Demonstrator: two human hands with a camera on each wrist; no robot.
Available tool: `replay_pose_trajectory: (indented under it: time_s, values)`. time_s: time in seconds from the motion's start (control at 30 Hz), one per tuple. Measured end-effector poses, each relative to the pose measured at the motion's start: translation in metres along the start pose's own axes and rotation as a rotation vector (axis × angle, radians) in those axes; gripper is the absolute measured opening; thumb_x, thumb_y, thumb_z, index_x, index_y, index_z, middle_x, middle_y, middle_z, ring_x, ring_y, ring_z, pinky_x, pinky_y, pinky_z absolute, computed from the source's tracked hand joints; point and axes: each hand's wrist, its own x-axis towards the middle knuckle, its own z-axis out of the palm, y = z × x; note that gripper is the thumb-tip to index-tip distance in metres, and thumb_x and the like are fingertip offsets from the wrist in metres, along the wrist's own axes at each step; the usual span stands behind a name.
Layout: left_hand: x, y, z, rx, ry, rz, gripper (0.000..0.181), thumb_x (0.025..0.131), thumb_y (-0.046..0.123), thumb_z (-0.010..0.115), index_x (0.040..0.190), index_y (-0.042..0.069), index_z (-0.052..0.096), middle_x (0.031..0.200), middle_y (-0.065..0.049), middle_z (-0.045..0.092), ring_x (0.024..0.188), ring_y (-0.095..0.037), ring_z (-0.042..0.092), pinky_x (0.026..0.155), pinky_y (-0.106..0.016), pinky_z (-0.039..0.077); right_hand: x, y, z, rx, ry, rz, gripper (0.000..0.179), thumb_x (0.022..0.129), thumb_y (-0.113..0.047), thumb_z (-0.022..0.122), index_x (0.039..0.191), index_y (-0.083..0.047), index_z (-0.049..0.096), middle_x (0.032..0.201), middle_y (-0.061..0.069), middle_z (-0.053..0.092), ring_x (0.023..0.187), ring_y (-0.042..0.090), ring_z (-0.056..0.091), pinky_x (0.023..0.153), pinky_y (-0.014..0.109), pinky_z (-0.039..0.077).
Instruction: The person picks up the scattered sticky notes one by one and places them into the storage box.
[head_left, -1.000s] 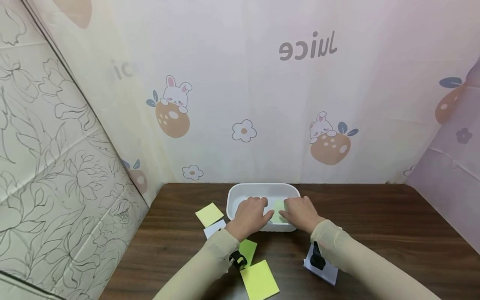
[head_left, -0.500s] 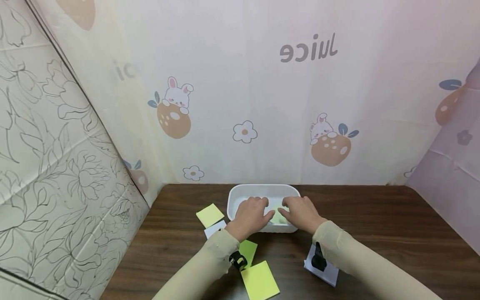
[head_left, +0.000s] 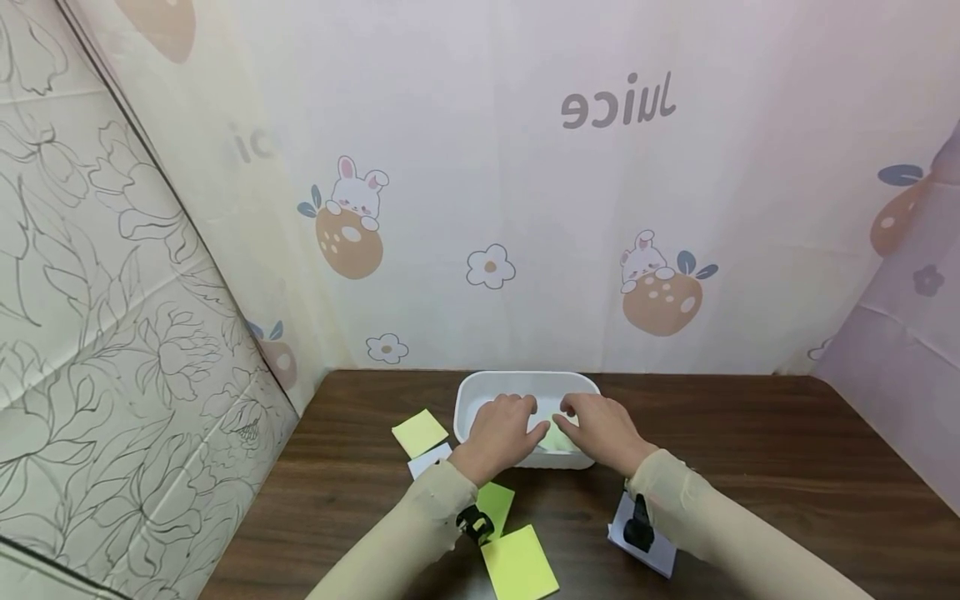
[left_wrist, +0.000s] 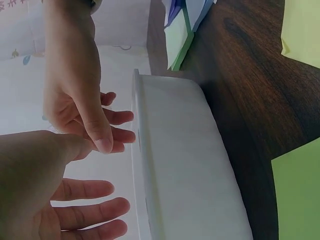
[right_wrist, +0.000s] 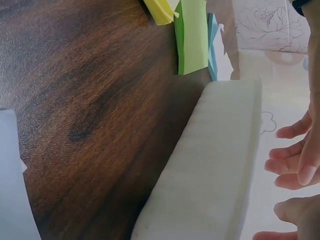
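A white container (head_left: 480,384) sits at the back of the table, and pale green sticky notes (head_left: 557,437) lie inside it. My left hand (head_left: 501,429) is over its front left part, and my right hand (head_left: 604,430) is over its front right rim. In the left wrist view, the left hand (left_wrist: 35,180) and right hand (left_wrist: 77,90) show loosely extended fingers with nothing between them. The right wrist view shows the container's outer wall (right_wrist: 205,170) beside both hands. The far fingers are hidden in the head view.
Left of the container are a pale yellow pad (head_left: 420,433) and a white pad (head_left: 431,460). Nearer lie a green pad (head_left: 496,508) and a yellow pad (head_left: 521,564). A lavender pad (head_left: 660,552) is under the right wrist. A patterned curtain (head_left: 420,125) hangs behind.
The pale green note stood higher between the hands a second ago and now lies lower in the container. The right hand's fingers have loosened away from it; the left hand has barely moved.
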Motion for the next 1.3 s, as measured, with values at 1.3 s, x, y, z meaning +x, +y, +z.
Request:
replay_pose_trajectory:
  time_s: [1.3]
  values:
    - [-0.014,-0.010,-0.008,0.027,0.036,-0.011,0.033,0.099,0.043,0.061,0.109,0.013,0.072,0.090,-0.003,0.073,0.081,-0.019,0.068,0.062,-0.030,0.052,-0.019,-0.031,-0.016,-0.034,0.078,-0.084,0.025,0.092,-0.033,0.073,0.102,-0.010,0.075,0.094,0.005,0.077,0.079,0.016,0.070,0.067,0.037,0.057]
